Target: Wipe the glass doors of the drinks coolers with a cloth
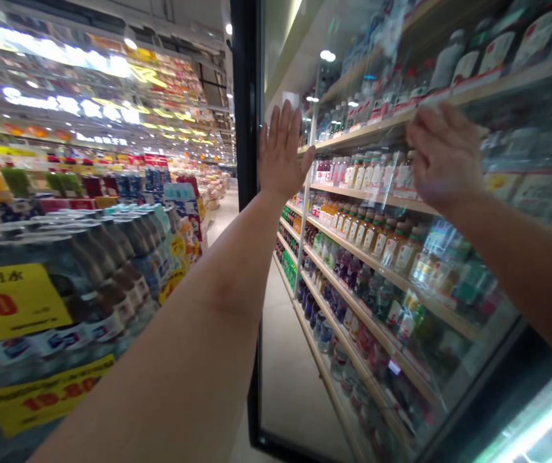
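My left hand (282, 154) is open with its fingers stretched upward. Its palm faces a glass door (288, 379) beside the dark frame (247, 128) and seems to lie flat against the glass. My right hand (444, 154) is raised farther right in front of the glass, somewhat blurred. Its fingers point up and look loosely bent, with nothing visible in them. Whether it touches the glass I cannot tell. Through the door appear shelves (367, 247) of bottled drinks (372, 231) in rows.
On the left stand shrink-wrapped packs of bottles (87, 238) with a yellow price sign (10, 302) and a lower yellow sign (47, 392). Beyond them an aisle floor (222, 212) runs back under bright shop lights. A bright strip (536, 424) glows at the lower right.
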Demonstrator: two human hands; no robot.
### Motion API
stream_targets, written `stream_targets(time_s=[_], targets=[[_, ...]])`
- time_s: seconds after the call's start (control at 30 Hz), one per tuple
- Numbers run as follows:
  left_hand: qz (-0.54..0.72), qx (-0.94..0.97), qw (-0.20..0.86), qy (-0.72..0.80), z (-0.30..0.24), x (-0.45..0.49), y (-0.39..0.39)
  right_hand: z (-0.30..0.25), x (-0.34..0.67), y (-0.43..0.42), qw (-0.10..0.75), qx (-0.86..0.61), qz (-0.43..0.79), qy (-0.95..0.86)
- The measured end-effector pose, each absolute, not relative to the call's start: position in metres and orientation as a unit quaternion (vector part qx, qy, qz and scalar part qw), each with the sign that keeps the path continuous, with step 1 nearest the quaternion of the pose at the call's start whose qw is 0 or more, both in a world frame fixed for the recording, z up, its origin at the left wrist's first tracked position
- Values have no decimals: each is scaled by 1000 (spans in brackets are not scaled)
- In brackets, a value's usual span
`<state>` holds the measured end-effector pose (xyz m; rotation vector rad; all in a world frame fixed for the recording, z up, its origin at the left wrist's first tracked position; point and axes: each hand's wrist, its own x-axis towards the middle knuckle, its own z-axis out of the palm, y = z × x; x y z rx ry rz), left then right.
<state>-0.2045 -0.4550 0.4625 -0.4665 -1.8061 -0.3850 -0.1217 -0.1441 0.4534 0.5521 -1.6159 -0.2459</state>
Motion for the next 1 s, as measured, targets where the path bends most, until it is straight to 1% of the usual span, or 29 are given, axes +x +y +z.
stream_targets(time_s=[0.07,0.1,0.2,0.27,0.3,0.4,0.47,0.53,0.63,0.67,0.7,0.83,0.87,0.9,1.0], targets=[[-158,-198,576,-777,463,-206,-455,454,-120,-146,674,202,-82,-706],[-161,-199,575,-777,463,-207,-455,451,-120,-149,664,205,-84,-714],[-178,-211,576,-770,463,-211,-456,440,-119,-160,590,276,-126,-749],[-184,-220,582,-761,463,-214,-457,444,-117,-161,557,298,-136,-763],[-185,-224,586,-756,463,-215,-457,451,-116,-159,559,289,-128,-766],[-188,-236,596,-744,462,-215,-458,468,-113,-149,615,209,-77,-756],[-176,-233,605,-741,462,-214,-457,466,-112,-149,632,180,-65,-751],[-160,-225,613,-740,462,-212,-456,453,-111,-155,597,211,-77,-770],[-155,-220,610,-745,462,-210,-455,440,-110,-164,505,274,-102,-812],[-160,-216,608,-747,463,-210,-455,442,-110,-164,496,277,-104,-816],[-164,-212,606,-749,463,-210,-455,446,-110,-162,507,269,-101,-813],[-143,-206,612,-750,463,-213,-456,462,-113,-154,616,196,-71,-760],[-138,-207,615,-748,463,-213,-456,460,-114,-155,623,195,-72,-754],[-138,-210,618,-745,463,-214,-456,456,-116,-157,612,212,-84,-757],[-149,-213,621,-740,462,-215,-456,444,-118,-166,528,300,-142,-782]])
